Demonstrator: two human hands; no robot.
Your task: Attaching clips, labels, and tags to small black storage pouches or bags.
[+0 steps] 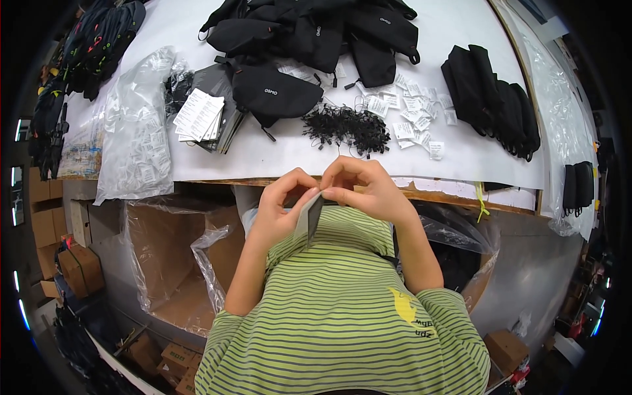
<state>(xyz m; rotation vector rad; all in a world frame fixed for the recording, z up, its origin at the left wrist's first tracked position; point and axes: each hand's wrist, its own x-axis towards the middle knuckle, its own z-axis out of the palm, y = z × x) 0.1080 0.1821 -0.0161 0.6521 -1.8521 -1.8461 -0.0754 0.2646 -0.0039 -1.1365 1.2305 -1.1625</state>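
In front of my chest, just off the table's near edge, I hold a thin grey card (308, 217), like a hang tag, turned nearly edge-on. My left hand (282, 201) is closed, its thumb and fingers pinching the card's side. My right hand (366, 191) is closed too, with thumb and forefinger pinched at the card's top corner; any small thing between those fingertips is hidden. Straight beyond my hands lies a tangled heap of black tag strings (345, 128). White printed labels (413, 108) are scattered beside it, and a black pouch (273, 92) lies to its left.
More black pouches (319, 33) are piled at the back of the white-covered table (263, 161). White printed cards (197, 117) and a clear plastic bag (138, 131) lie left. Folded black pouches (490, 102) sit right. Below the edge stands a plastic-lined carton (171, 257).
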